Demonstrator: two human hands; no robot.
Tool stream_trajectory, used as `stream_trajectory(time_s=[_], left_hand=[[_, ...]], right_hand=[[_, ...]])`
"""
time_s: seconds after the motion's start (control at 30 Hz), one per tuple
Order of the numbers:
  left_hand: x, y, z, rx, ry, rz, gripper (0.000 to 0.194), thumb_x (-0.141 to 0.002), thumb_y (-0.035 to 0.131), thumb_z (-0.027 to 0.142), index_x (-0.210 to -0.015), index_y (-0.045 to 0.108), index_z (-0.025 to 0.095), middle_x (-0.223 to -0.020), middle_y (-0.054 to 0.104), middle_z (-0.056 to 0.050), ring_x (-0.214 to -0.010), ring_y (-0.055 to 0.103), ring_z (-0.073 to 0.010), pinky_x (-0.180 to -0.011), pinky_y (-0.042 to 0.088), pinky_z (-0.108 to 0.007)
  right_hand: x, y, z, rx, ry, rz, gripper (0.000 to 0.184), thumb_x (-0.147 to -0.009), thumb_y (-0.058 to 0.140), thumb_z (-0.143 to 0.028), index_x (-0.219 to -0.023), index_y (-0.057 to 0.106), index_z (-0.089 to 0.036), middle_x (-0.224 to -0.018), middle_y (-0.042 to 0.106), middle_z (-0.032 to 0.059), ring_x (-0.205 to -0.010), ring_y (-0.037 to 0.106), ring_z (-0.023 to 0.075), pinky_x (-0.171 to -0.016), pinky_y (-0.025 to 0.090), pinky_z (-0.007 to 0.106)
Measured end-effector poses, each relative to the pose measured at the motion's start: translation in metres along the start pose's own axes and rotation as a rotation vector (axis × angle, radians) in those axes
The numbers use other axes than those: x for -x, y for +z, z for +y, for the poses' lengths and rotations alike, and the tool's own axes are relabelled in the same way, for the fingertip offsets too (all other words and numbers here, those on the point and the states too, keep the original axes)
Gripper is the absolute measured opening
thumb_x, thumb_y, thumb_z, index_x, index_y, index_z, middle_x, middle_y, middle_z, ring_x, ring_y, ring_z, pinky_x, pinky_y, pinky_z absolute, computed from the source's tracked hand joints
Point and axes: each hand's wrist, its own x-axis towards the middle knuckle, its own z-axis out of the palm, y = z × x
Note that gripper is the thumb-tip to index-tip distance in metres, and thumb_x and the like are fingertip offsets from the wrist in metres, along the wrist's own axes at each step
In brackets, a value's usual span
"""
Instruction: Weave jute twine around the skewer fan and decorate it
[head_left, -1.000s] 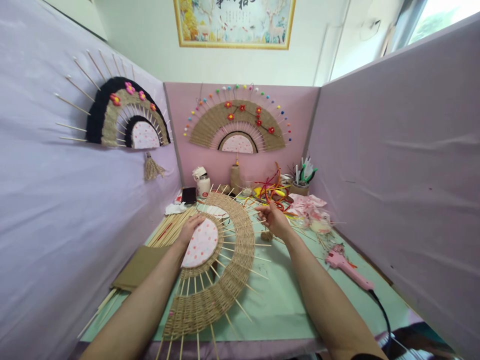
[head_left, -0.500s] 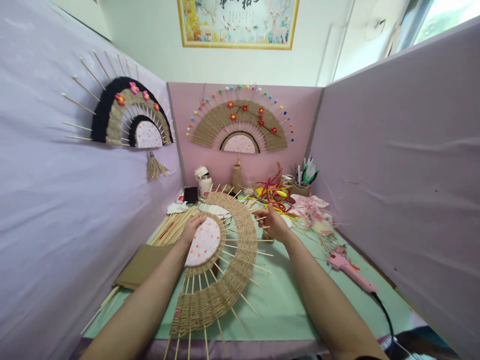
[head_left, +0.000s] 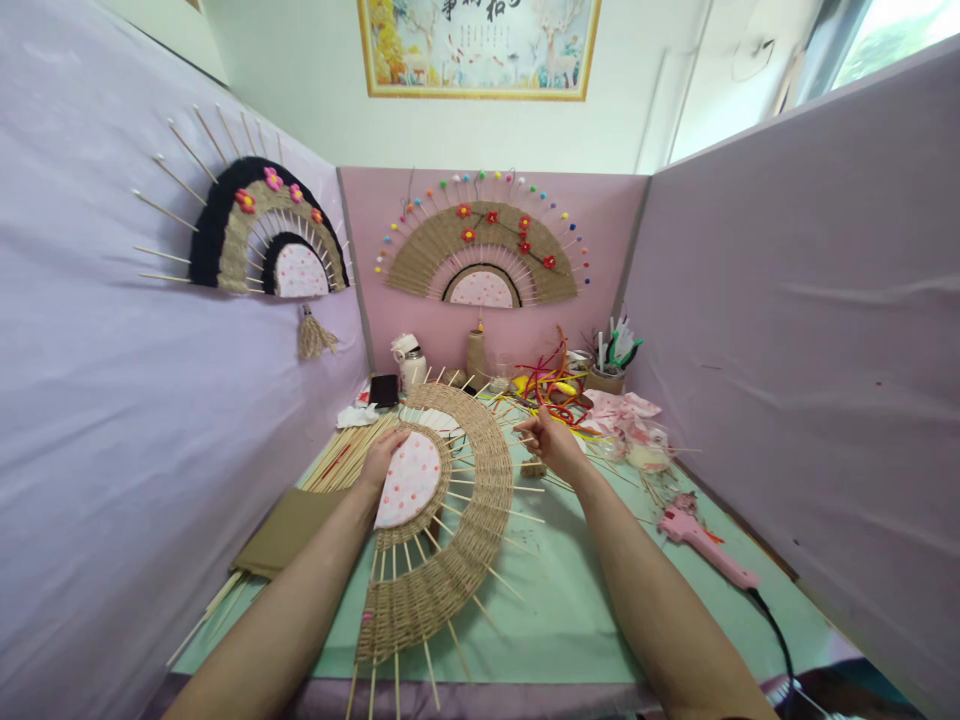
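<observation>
A half-round woven fan of tan cord and thin bamboo sticks is held above the table, its straight side toward the left. At its centre is a white half-disc with pink dots. My left hand grips the fan at this straight edge, fingers on the half-disc and thumb side hidden. Beside the outer stick tips on the right is my right hand, its fingers bent and drawn together. Whether a stick end or something thin lies between them is too small to make out.
Bamboo sticks and a folded olive cloth lie on the left. Colourful pipe cleaners and a dotted cloth are at the back right. A pink glue gun with its cord lies right. Finished fans hang on partitions.
The fan has turned slightly, its lower end shifting right. My right hand has moved a little to the right, away from the woven band. My left hand keeps its grip.
</observation>
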Motion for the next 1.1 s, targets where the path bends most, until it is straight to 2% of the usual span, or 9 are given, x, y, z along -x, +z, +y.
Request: stream_trajectory(time_s=[0.2,0.47,0.8,0.93,1.1], left_hand=[[0.000,0.000,-0.001,0.020,0.018,0.005,0.029,-0.051,0.074,0.034,-0.060,0.053,0.016,-0.056,0.053,0.006,-0.050,0.047,-0.0093,-0.050,0.034,-0.023],[0.005,0.003,0.005,0.032,-0.019,0.014,0.028,-0.050,0.075,0.032,-0.061,0.054,0.016,-0.054,0.054,0.005,-0.049,0.048,-0.0092,-0.048,0.034,-0.022],[-0.002,-0.002,-0.003,0.029,-0.001,0.020,0.029,-0.052,0.074,0.034,-0.062,0.054,0.015,-0.055,0.052,0.006,-0.048,0.046,-0.0088,-0.048,0.033,-0.021],[-0.005,-0.004,-0.006,0.039,-0.001,0.032,0.030,-0.051,0.075,0.034,-0.063,0.055,0.015,-0.056,0.055,0.006,-0.048,0.048,-0.0091,-0.048,0.034,-0.021],[-0.008,-0.005,-0.011,0.052,0.017,0.057,0.031,-0.051,0.075,0.036,-0.058,0.054,0.015,-0.052,0.053,0.005,-0.046,0.047,-0.0096,-0.048,0.035,-0.023]], right_hand=[[-0.004,-0.005,0.000,-0.040,-0.078,0.089,0.050,-0.062,0.065,-0.065,-0.059,0.061,-0.016,-0.047,0.034,-0.0045,-0.042,0.026,0.0062,-0.037,0.017,0.023],[-0.007,-0.010,0.004,-0.062,-0.098,0.122,0.046,-0.062,0.068,-0.061,-0.063,0.066,-0.015,-0.051,0.039,-0.0029,-0.045,0.029,0.0061,-0.039,0.019,0.021],[-0.003,-0.009,0.004,0.096,-0.230,0.183,0.044,-0.068,0.064,-0.059,-0.069,0.068,-0.015,-0.056,0.048,-0.0004,-0.049,0.038,0.0079,-0.044,0.026,0.023],[-0.002,-0.009,0.004,0.104,-0.237,0.144,0.045,-0.070,0.061,-0.060,-0.069,0.069,-0.015,-0.058,0.051,0.0007,-0.051,0.039,0.0084,-0.046,0.027,0.023],[0.001,-0.002,0.000,0.019,-0.172,0.055,0.054,-0.069,0.055,-0.068,-0.077,0.072,-0.017,-0.062,0.053,0.0028,-0.055,0.043,0.0108,-0.048,0.030,0.024]])
